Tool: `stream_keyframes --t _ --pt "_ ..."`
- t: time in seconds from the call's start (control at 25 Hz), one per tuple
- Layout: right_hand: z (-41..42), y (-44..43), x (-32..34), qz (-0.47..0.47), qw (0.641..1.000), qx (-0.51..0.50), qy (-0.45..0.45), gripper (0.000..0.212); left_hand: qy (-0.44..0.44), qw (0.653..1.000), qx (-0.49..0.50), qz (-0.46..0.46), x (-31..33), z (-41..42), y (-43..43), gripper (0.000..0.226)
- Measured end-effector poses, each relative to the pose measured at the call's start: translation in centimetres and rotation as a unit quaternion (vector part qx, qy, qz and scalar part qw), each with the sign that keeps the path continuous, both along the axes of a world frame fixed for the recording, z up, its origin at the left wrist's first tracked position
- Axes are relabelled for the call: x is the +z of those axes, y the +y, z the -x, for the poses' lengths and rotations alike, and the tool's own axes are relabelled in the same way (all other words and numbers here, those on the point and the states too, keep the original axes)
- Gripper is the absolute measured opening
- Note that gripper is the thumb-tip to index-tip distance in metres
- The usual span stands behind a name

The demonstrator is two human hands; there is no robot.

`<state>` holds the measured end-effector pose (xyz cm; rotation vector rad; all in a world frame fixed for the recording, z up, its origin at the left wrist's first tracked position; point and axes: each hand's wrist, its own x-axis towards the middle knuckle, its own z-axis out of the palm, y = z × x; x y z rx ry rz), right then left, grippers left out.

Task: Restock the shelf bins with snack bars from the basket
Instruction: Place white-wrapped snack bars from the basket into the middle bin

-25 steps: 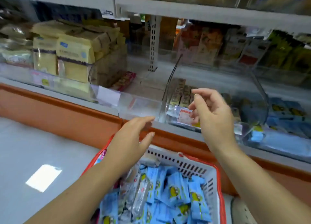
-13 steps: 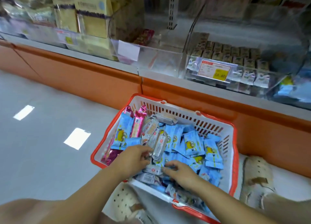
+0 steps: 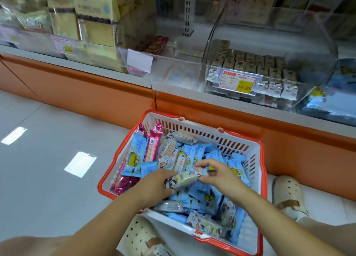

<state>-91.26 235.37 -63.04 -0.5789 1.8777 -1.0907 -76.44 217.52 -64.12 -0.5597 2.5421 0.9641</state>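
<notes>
Two hands: both are down in the basket [image 3: 202, 132], at 6 o'clock in our view, meeting on one pale-wrapped bar [image 3: 183, 179].
Left hand [image 3: 154, 186]: its fingers are curled round the bar's near end, gripping it and not spread.
Right hand [image 3: 221, 176]: thumb and forefinger pinch the bar's other end, at 3 o'clock from the left hand. The remaining fingers are loosely bent, and we see nothing else in them.
Held bar: it is lifted just above the heap and lies roughly level between the two hands.
Basket load: the basket sits on the floor [image 3: 48, 130] against the orange shelf base and is heaped. Blue bars [image 3: 194, 151] make up the bulk, pink bars [image 3: 153, 146] stand at 10 o'clock, and more pale ones lie mid-heap.
Shelf bins: at 1 o'clock the tagged bin [image 3: 269, 63] holds neat rows with room above. At 12 o'clock the middle bin [image 3: 173, 67] is nearly bare, with a few pink packs at its back. At 3 o'clock a blurred bin shows blue packs.
Progress: we judge the job far from done, since the basket is so full and one bin is almost empty.
Left to do: we must carry this bar up to its bin, likely the tagged one, though we cannot match the wrappers for certain. After that comes nearly the whole heap.
</notes>
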Motion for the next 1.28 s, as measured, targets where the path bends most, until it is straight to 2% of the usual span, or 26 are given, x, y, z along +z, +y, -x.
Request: stream_keyframes --t 0.12,0.24,0.32,0.4,0.44,0.48,0.6,0.76,0.92,0.96,1.04,1.16,1.28 --pt "1.5 0.6 1.3 0.040 0.998 -0.038 -0.005 0.041 0.057 0.994 0.050 -0.078 0.9 0.6 0.2 0.035" --pt "2.0 1.2 1.2 0.099 0.987 -0.099 -0.075 0.044 0.093 0.987 0.086 -0.096 1.6 1.2 1.0 0.037" --pt "1.8 1.1 1.1 0.164 0.956 -0.168 -0.173 0.048 0.110 0.982 0.117 -0.103 1.9 1.4 1.7 0.044" --pt "1.4 0.7 1.3 0.216 0.908 -0.241 -0.267 0.049 0.151 0.971 0.140 -0.118 2.5 1.9 2.5 0.036" --pt "1.1 0.5 1.5 0.222 0.896 -0.255 -0.286 0.046 0.177 0.967 0.144 -0.116 2.9 2.1 2.9 0.033" --pt "0.8 0.3 1.9 0.218 0.900 -0.250 -0.284 0.041 0.205 0.963 0.140 -0.106 3.5 2.5 3.2 0.031" --pt "0.5 -0.5 3.8 0.224 0.925 -0.209 -0.224 0.030 0.268 0.956 0.107 -0.046 4.9 4.2 3.5 0.030" --pt "3.6 -1.7 9.1 0.288 0.932 -0.196 -0.103 0.029 0.339 0.938 0.042 0.062 8.8 8.1 2.1 0.043" --pt "11.4 -3.4 16.4 0.310 0.912 -0.251 0.092 0.033 0.464 0.863 0.056 0.193 13.9 13.6 -1.1 0.056" --pt "13.9 -4.0 17.9 0.299 0.905 -0.269 0.139 0.030 0.466 0.857 0.066 0.208 14.9 14.9 -1.7 0.059" --pt "18.6 -5.5 20.1 0.265 0.895 -0.297 0.200 0.031 0.436 0.869 0.076 0.220 15.8 17.1 -2.7 0.067" --pt "24.7 -8.2 20.4 0.197 0.903 -0.312 0.219 0.035 0.397 0.881 0.074 0.247 15.0 19.2 -3.3 0.073" --pt "28.2 -10.9 18.6 0.109 0.924 -0.289 0.225 0.033 0.408 0.875 0.061 0.254 14.0 19.8 -3.9 0.076"
